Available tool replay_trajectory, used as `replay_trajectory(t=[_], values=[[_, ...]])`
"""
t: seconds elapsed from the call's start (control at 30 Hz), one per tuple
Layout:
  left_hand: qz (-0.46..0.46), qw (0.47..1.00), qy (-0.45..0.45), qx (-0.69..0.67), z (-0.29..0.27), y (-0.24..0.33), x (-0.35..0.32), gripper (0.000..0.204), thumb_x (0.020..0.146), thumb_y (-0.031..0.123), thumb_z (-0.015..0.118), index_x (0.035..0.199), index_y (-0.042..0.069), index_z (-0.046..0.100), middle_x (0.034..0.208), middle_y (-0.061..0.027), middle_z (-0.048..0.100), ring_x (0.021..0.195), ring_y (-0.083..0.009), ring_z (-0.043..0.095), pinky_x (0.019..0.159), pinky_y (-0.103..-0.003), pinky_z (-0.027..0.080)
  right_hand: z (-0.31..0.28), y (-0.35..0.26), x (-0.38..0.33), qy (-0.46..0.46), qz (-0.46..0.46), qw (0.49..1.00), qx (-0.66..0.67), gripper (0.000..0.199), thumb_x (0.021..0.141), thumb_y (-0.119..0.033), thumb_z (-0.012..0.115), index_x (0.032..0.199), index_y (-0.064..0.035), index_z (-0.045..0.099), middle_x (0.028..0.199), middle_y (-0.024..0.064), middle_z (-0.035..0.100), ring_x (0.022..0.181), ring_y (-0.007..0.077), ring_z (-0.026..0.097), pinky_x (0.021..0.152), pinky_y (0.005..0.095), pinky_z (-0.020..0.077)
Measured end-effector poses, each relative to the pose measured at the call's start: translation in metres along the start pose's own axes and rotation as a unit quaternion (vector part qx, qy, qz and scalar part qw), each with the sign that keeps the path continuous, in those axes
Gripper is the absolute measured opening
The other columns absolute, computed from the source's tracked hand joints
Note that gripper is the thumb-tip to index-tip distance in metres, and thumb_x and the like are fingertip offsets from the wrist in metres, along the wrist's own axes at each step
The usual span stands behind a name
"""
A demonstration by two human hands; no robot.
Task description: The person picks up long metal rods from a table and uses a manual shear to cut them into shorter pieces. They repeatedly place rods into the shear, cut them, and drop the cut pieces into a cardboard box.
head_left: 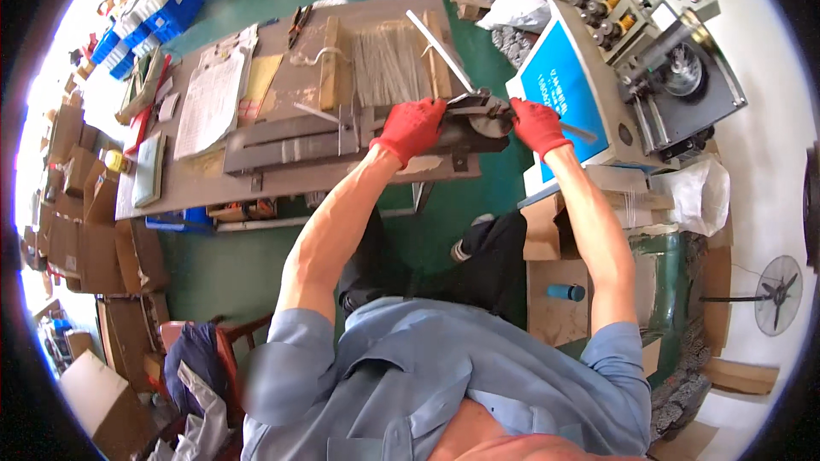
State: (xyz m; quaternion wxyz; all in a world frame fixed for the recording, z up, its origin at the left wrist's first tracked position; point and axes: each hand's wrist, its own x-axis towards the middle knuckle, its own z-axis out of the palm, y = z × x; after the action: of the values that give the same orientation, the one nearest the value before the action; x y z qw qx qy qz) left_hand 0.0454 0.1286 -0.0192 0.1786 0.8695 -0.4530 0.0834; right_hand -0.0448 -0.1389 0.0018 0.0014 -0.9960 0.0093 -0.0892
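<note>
Basically, both hands are up at the right end of the metal bench fixture [286,150], which spans 11 to 1 o'clock from frame centre along the table's near edge. Left hand [412,130], red glove, at 12: fingers curled closed at the fixture, just left of its round disc [491,125]. Right hand [538,126], also red-gloved, at 2: closed, just right of the disc. Can't tell exactly what either glove grips; fingers hide it. Blurred grey bar [581,132] shows at the right hand's 3 o'clock side.

Thin-rod bundle [386,67] lies at 12, beyond the left hand, between two wood strips [330,64]. Pale bar [440,51] slants past its right side, lower end near the disc. Pliers [298,27] at 11, paper sheets [209,98] at 10. Blue-panelled machine [568,77] at 2, blue bottle [564,292] at 4.
</note>
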Motion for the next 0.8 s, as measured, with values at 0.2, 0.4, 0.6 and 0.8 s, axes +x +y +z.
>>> replay_trajectory(t=[0.2, 0.4, 0.6, 0.8], values=[[0.019, 0.999, 0.047, -0.012, 0.007, -0.002, 0.002, 0.016, 0.085, 0.019, 0.057, 0.095, 0.007, 0.059, 0.086, -0.0147, 0.065, 0.079, -0.0347, 0.067, 0.065, -0.047, 0.053, -0.007, 0.002, -0.003, 0.003, -0.012, 1.000, -0.008, 0.018, 0.085, -0.016, 0.056, 0.100, -0.0076, 0.056, 0.089, 0.0184, 0.067, 0.086, 0.0401, 0.065, 0.071, 0.0521, 0.0510], [0.021, 1.000, 0.023, 0.003, 0.004, -0.003, 0.001, 0.017, 0.084, 0.019, 0.058, 0.096, 0.007, 0.058, 0.088, -0.0133, 0.064, 0.079, -0.0342, 0.067, 0.063, -0.046, 0.054, -0.011, -0.004, -0.001, -0.046, 0.012, 0.999, -0.021, 0.020, 0.088, -0.019, 0.057, 0.104, -0.0076, 0.056, 0.094, 0.0182, 0.067, 0.088, 0.0397, 0.065, 0.073, 0.0507, 0.0515], [0.028, 0.999, 0.029, -0.006, 0.011, -0.007, 0.004, 0.025, 0.080, 0.022, 0.063, 0.099, 0.007, 0.056, 0.089, -0.0138, 0.062, 0.076, -0.0363, 0.065, 0.063, -0.048, 0.053, -0.002, 0.006, -0.001, -0.022, -0.001, 1.000, -0.020, 0.024, 0.086, -0.018, 0.059, 0.108, -0.0086, 0.057, 0.093, 0.0165, 0.067, 0.087, 0.0390, 0.065, 0.073, 0.0495, 0.0518], [0.074, 0.995, 0.061, 0.025, 0.023, -0.018, 0.002, 0.025, 0.080, 0.022, 0.063, 0.099, 0.007, 0.056, 0.086, -0.0136, 0.060, 0.073, -0.0357, 0.064, 0.060, -0.047, 0.052, -0.009, 0.017, 0.002, -0.011, -0.056, 0.998, -0.003, 0.026, 0.083, -0.017, 0.063, 0.107, -0.0111, 0.057, 0.094, 0.0136, 0.067, 0.088, 0.0368, 0.065, 0.072, 0.0480, 0.0515]])
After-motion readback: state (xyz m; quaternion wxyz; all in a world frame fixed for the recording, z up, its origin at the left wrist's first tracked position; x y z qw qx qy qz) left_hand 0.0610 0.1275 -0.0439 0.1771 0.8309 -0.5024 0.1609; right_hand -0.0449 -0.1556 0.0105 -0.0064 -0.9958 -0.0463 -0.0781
